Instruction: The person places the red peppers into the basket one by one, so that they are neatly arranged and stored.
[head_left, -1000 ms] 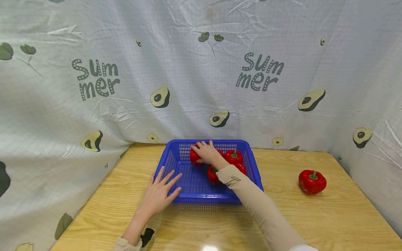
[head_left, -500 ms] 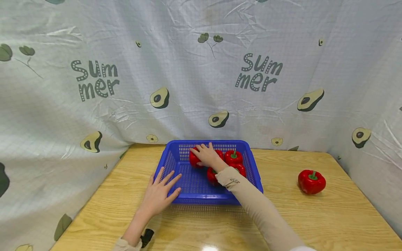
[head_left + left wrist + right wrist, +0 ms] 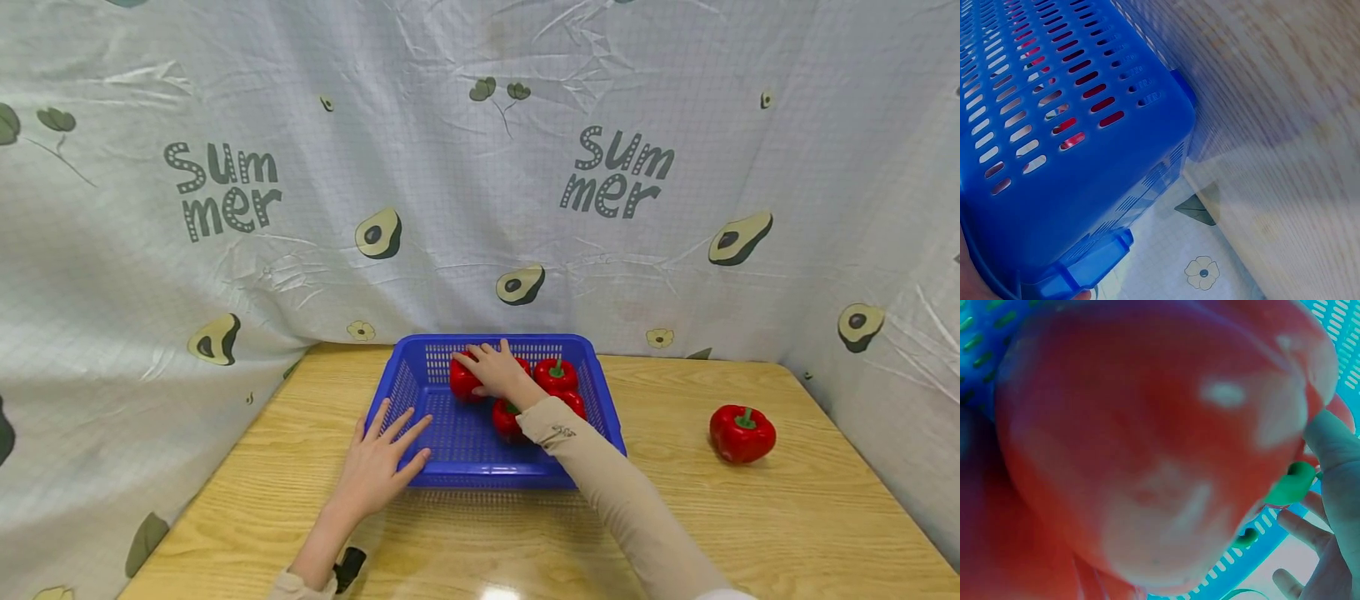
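A blue perforated plastic basket [image 3: 487, 470] holds several red bell peppers. My right hand [image 3: 497, 372] reaches into its back left part and grips a red bell pepper [image 3: 462, 385] from above, fingers spread over its top. More bell peppers [image 3: 556, 376] sit to the right of that hand, partly hidden by the hand and sleeve. A big red pepper [image 3: 1147, 444] fills most of the right wrist view, with a green stem [image 3: 1291, 486] close to the thumb [image 3: 1338, 447]. My left hand [image 3: 372, 467] lies with straight, spread fingers over the basket's left front corner.
One more red bell pepper [image 3: 742, 435] stands on the wooden table [image 3: 675, 517] right of the basket. A white curtain [image 3: 450, 167] with avocado prints hangs behind and along both sides. The left wrist view shows the basket's slotted wall [image 3: 1060, 200].
My right hand and the bell pepper under it have shifted very slightly toward me. The left hand, basket and lone pepper stay in place.
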A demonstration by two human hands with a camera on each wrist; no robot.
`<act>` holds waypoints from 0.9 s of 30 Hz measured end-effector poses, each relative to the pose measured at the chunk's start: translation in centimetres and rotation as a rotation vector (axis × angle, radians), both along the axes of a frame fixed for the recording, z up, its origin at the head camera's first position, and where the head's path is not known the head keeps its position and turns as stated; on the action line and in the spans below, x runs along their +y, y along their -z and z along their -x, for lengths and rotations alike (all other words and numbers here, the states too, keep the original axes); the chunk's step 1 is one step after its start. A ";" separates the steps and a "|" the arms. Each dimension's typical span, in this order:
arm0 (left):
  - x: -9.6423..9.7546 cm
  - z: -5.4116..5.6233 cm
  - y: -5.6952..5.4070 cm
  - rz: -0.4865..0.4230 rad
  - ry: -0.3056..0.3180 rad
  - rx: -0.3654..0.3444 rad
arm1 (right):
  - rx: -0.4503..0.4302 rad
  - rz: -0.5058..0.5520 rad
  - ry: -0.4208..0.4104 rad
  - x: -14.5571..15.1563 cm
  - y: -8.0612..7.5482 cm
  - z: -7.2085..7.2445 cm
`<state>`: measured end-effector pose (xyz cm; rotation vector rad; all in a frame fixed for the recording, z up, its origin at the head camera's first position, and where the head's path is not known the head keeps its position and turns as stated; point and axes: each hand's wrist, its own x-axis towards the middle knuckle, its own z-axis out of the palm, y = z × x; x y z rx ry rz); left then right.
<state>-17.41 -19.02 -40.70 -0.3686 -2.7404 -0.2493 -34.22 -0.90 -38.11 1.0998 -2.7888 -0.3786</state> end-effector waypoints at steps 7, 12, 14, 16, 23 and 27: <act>0.0 -0.1 -0.1 0.000 -0.002 -0.022 | 0.006 -0.008 -0.006 0.0 -0.6 -0.1; 0.0 -0.1 -0.2 0.000 -0.004 -0.006 | 0.022 0.016 -0.034 0.3 -1.7 -0.3; 0.0 -0.1 -0.3 0.000 -0.004 -0.006 | 0.025 0.023 -0.042 0.5 -2.0 -0.3; 0.0 -0.1 -0.3 0.002 -0.005 -0.007 | 0.015 0.034 -0.044 0.8 -2.3 -0.5; 0.1 -0.1 -0.3 0.007 -0.008 -0.013 | 0.012 0.116 -0.099 2.5 -3.3 -1.6; 0.1 -0.1 -0.2 0.010 -0.004 -0.001 | 0.026 0.150 -0.130 3.8 -4.1 -2.5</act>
